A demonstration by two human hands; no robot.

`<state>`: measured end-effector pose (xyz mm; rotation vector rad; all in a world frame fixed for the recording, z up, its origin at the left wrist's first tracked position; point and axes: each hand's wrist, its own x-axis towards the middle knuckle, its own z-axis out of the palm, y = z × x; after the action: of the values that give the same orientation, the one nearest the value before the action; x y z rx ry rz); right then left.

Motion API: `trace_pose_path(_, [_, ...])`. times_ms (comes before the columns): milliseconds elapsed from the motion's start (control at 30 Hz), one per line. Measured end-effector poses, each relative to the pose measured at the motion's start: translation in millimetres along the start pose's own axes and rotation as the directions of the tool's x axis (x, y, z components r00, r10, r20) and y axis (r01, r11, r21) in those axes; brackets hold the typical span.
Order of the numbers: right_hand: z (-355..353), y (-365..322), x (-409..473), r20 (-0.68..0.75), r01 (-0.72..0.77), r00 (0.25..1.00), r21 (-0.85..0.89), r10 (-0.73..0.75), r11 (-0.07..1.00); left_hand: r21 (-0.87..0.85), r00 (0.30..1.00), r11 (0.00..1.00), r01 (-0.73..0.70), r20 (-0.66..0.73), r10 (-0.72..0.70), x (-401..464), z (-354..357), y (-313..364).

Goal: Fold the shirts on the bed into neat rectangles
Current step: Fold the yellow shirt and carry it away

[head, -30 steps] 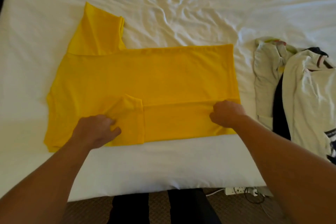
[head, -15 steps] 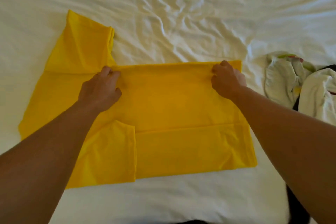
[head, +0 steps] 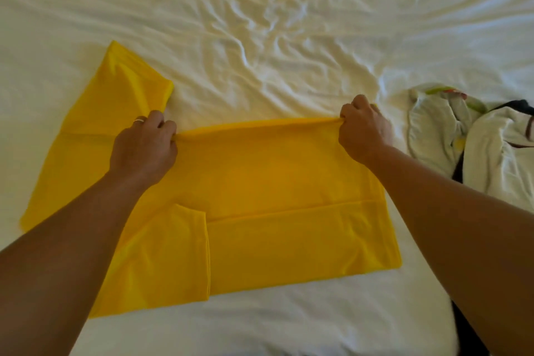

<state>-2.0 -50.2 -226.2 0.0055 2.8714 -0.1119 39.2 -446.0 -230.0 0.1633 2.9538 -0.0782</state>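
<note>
Nearest me, the shirt's (head: pixel 260 182) near long side is already turned in over the body, with its sleeve (head: pixel 170 251) laid flat on the fold. The shirt lies spread on the bed (head: pixel 260 37), collar end to my left.

So I judge I'm on the second lengthwise fold. My left hand (head: pixel 144 150) pinches the far edge by the armpit, my right hand (head: pixel 364 130) pinches the same edge at the hem corner, and the cloth is drawn taut between them, lifted slightly.

Next I'd bring that edge toward me, level, to meet the first fold; uneven pull would skew the rectangle.

The far sleeve (head: pixel 124 89) is spread flat beyond my left hand and will need tucking in.

To the right, well apart from the shirt, a pile (head: pixel 476 153) of pale and dark clothes waits. Nothing blocks the fold; only the rumpled sheet beyond.
</note>
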Motion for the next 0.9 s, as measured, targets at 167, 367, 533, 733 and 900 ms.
trace_pose_path(167, [7,11,-65,-0.052,-0.033,0.998,0.146,0.041,0.989,0.120,0.962,0.974,-0.192,-0.172,0.211,-58,-4,5])
trace_pose_path(367, [32,26,-149,-0.048,-0.072,0.995,0.189,0.082,0.979,0.094,0.968,0.972,-0.216,-0.107,0.226,-138,8,17])
trace_pose_path(533, [49,35,-186,-0.027,-0.117,0.992,0.195,0.124,0.974,0.069,0.967,0.973,-0.220,-0.118,0.227,-177,28,26])
trace_pose_path(733, [56,43,-197,-0.059,-0.153,0.985,0.154,0.163,0.976,0.012,0.967,0.982,-0.190,-0.173,0.189,-191,45,28])
trace_pose_path(900, [61,46,-205,0.068,-0.133,0.989,0.012,0.132,0.991,0.029,0.984,0.990,-0.137,-0.107,0.140,-196,49,33])
